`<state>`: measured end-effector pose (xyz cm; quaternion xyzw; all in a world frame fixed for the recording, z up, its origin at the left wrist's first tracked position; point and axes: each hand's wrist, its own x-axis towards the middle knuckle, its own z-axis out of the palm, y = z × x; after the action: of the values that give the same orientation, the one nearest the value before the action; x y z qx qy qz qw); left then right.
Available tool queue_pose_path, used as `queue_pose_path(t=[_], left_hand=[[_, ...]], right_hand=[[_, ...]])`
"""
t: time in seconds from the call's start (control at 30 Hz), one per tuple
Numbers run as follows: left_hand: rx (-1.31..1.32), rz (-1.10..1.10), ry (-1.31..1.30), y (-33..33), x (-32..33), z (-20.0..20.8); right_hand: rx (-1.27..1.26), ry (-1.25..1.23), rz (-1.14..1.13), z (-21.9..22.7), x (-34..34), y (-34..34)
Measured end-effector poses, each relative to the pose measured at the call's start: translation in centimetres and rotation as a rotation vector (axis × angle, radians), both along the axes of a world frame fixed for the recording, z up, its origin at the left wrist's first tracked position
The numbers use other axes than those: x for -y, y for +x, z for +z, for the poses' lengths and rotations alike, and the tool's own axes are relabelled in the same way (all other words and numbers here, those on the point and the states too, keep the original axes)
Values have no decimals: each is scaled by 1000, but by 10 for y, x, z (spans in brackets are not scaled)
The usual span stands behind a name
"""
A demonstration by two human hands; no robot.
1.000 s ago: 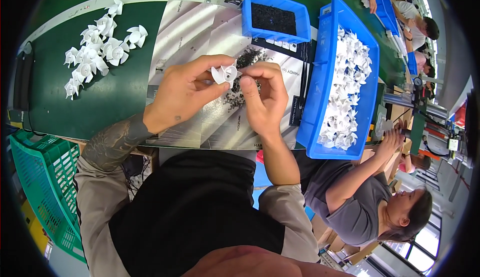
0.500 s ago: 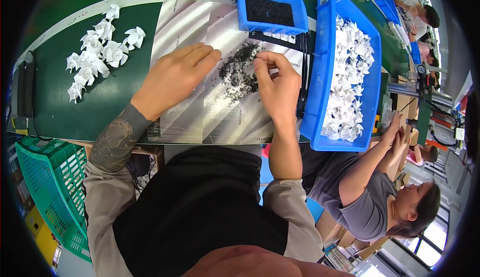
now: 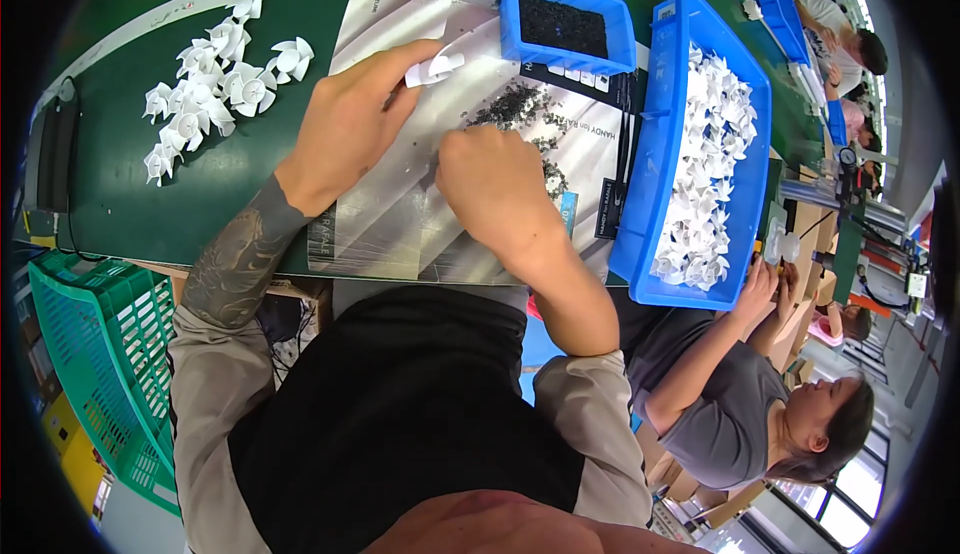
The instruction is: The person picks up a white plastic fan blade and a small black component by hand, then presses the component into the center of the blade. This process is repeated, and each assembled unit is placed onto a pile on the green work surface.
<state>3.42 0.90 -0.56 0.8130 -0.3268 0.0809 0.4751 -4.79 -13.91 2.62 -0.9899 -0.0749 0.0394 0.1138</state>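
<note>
My left hand (image 3: 352, 126) is above the left part of the printed sheet, its thumb and fingers pinching a small white fan wheel (image 3: 434, 70) with curved blades. Close by on the right, my right hand (image 3: 497, 190) is closed with the knuckles up. Its fingertips are hidden beneath it, so I cannot make out what they hold. Tiny black parts (image 3: 520, 104) lie scattered on the sheet just beyond my right hand. More of the white fan wheels (image 3: 200, 94) sit in a loose group on the green table to the left.
A small blue bin (image 3: 628, 46) of black parts stands at the back. To the right, a long blue bin (image 3: 648, 154) holds many white fan wheels. The shiny printed sheet (image 3: 385, 224) covers the table's middle. A green crate (image 3: 110, 354) stands lower left; a co-worker (image 3: 735, 404) works at right.
A white fan wheel is now in my left hand, which was empty. My right hand has moved left from the black parts and curled inward. The whole view has shifted slightly.
</note>
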Motion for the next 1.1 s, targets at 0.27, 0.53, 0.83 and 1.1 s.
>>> queue_pose_path(t=[0.27,0.53,0.83,1.1], left_hand=[[-187,39,-143,-7,2,3],[-416,-124,-122,-35,8,11],[-362,-163,-24,-39,7,14],[-299,-157,-37,-41,6,14]], right_hand=[[-5,-47,89,-4,-6,-4],[618,707,-17,-30,29,-15],[748,553,-10,-37,23,-12],[734,520,-79,-36,16,-15]])
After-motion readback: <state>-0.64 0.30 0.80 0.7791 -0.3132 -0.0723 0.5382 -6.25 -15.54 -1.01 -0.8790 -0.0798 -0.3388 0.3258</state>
